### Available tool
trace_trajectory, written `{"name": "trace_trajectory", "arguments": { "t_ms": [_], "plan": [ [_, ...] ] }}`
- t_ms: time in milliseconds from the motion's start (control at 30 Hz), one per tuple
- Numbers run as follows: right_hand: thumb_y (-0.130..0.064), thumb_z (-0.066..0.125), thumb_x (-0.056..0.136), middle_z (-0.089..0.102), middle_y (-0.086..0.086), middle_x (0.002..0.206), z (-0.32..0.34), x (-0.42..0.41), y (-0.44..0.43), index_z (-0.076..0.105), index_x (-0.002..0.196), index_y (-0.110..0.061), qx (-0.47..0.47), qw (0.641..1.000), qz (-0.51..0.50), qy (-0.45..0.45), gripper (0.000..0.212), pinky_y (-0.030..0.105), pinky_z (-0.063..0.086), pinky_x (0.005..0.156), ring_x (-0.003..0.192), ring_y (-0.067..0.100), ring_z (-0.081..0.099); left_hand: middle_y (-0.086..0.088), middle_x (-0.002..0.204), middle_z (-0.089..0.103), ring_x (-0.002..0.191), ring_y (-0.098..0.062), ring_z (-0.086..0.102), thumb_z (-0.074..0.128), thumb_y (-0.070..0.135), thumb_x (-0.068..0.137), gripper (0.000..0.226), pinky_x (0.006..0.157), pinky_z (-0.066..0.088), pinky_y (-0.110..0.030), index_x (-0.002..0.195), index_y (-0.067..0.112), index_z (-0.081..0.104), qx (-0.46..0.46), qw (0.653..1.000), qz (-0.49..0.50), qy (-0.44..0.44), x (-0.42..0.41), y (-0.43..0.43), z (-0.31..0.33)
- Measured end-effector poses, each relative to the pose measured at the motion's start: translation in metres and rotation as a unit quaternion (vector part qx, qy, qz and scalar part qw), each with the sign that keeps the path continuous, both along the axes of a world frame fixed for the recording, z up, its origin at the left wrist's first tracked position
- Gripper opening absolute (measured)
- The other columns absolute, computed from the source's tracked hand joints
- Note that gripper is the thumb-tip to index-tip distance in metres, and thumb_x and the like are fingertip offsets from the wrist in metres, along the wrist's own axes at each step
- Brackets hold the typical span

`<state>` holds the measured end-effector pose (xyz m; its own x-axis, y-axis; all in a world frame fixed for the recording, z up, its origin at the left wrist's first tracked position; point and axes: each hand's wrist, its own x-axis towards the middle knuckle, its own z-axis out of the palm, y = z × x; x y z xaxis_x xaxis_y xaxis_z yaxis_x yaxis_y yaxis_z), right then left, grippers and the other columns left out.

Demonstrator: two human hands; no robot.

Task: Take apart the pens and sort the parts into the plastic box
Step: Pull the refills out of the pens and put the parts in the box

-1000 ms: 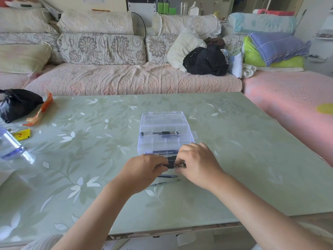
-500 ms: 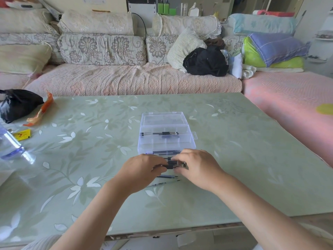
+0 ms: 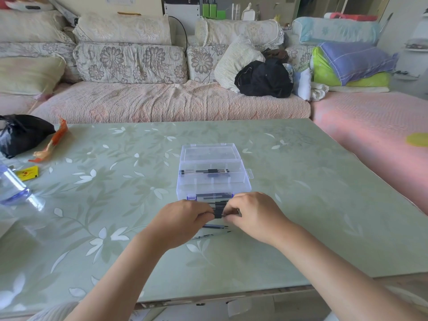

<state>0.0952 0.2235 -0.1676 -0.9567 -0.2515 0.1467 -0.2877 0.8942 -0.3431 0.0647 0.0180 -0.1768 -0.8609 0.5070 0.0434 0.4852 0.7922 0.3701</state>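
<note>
Over at the left edge of the frame sit a crumpled black bag (image 3: 20, 133), an orange wrapper (image 3: 52, 142) and a clear bottle (image 3: 14, 188). At centre, just below the open, see-through plastic box (image 3: 243, 179), the left hand (image 3: 183, 222) and right hand (image 3: 257, 216) each pinch an end of a black pen (image 3: 218, 210), their knuckles hiding most of it. Two thin pen parts (image 3: 215, 226) lie on the glossy leaf-patterned table (image 3: 324, 205) beneath

the table (image 3: 92, 205) is pale green with white leaves and fainter green sprigs; the box (image 3: 213, 184) is clear with violet-blue clasps (image 3: 191, 197), the pen (image 3: 218, 210) black. the bag (image 3: 20, 133) is black, the wrapper (image 3: 52, 143) orange, the packet (image 3: 27, 173) yellow. the sofa cushions (image 3: 129, 63) are cream with grey-brown flowers, the sofa cover (image 3: 162, 105) pink, and the folded bedding (image 3: 354, 59) lilac with thin pale checks over lime green.
</note>
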Motion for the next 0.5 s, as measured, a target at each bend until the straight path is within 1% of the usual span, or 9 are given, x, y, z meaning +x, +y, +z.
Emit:
{"name": "trace_trajectory", "arguments": {
  "t_ms": [67,133,267,333,400,433,500],
  "plan": [
    [-0.036,0.065,0.085,0.061,-0.015,0.084,0.000,0.001,-0.001,0.071,0.090,-0.031,-0.001,1.000,0.000,0.008,0.009,0.022,0.031,0.067,0.075,0.005,0.048,0.013,0.080,0.063,0.071,-0.007,0.054,0.050,0.049,0.094,0.016,0.060,0.039,-0.018,0.101,0.041,0.061,0.007,1.000,-0.009,0.003,0.000,-0.001,0.000],
    [-0.037,0.066,0.085,0.060,-0.014,0.083,0.000,0.001,-0.001,0.071,0.089,-0.030,-0.005,1.000,-0.002,0.016,0.009,0.022,0.030,0.065,0.073,0.007,0.049,0.015,0.080,0.061,0.069,-0.003,0.052,0.053,0.050,0.092,0.016,0.058,0.034,-0.015,0.107,0.045,0.057,0.005,1.000,-0.012,0.005,-0.001,-0.002,0.000],
    [-0.035,0.066,0.085,0.058,-0.013,0.081,0.000,0.001,-0.001,0.070,0.087,-0.029,-0.007,1.000,0.000,0.030,0.008,0.018,0.029,0.062,0.071,0.007,0.049,0.016,0.081,0.063,0.074,-0.007,0.054,0.052,0.046,0.093,0.013,0.059,0.036,-0.017,0.104,0.044,0.060,0.009,1.000,-0.004,0.009,-0.003,-0.004,0.000],
    [-0.033,0.065,0.086,0.055,-0.015,0.081,-0.001,0.001,0.000,0.070,0.088,-0.029,0.001,0.999,-0.004,0.035,0.007,0.020,0.028,0.063,0.069,0.006,0.046,0.018,0.086,0.066,0.079,-0.008,0.058,0.053,0.044,0.094,0.013,0.062,0.037,-0.015,0.103,0.043,0.062,0.011,1.000,0.001,0.016,-0.004,-0.007,0.001],
    [-0.033,0.062,0.087,0.057,-0.014,0.085,-0.001,0.000,0.002,0.069,0.089,-0.030,0.011,0.999,-0.012,0.033,0.008,0.021,0.028,0.065,0.070,0.006,0.046,0.020,0.088,0.067,0.081,-0.009,0.059,0.055,0.042,0.093,0.012,0.062,0.036,-0.013,0.102,0.042,0.063,0.010,0.999,0.003,0.034,-0.008,-0.013,0.002],
    [-0.033,0.061,0.088,0.059,-0.014,0.088,-0.001,0.000,0.003,0.069,0.089,-0.031,0.016,0.999,-0.018,0.030,0.009,0.021,0.029,0.066,0.072,0.006,0.047,0.020,0.090,0.067,0.082,-0.009,0.059,0.056,0.041,0.094,0.011,0.063,0.038,-0.014,0.102,0.041,0.063,0.009,0.999,0.007,0.038,-0.011,-0.016,0.003],
    [-0.034,0.059,0.089,0.060,-0.013,0.093,0.000,-0.002,0.008,0.069,0.090,-0.031,0.029,0.999,-0.035,0.021,0.011,0.023,0.032,0.068,0.074,0.008,0.049,0.021,0.095,0.066,0.084,-0.010,0.059,0.055,0.040,0.094,0.010,0.068,0.044,-0.022,0.102,0.041,0.062,0.001,0.999,0.030,0.030,-0.016,-0.024,0.005]
  ]
}}
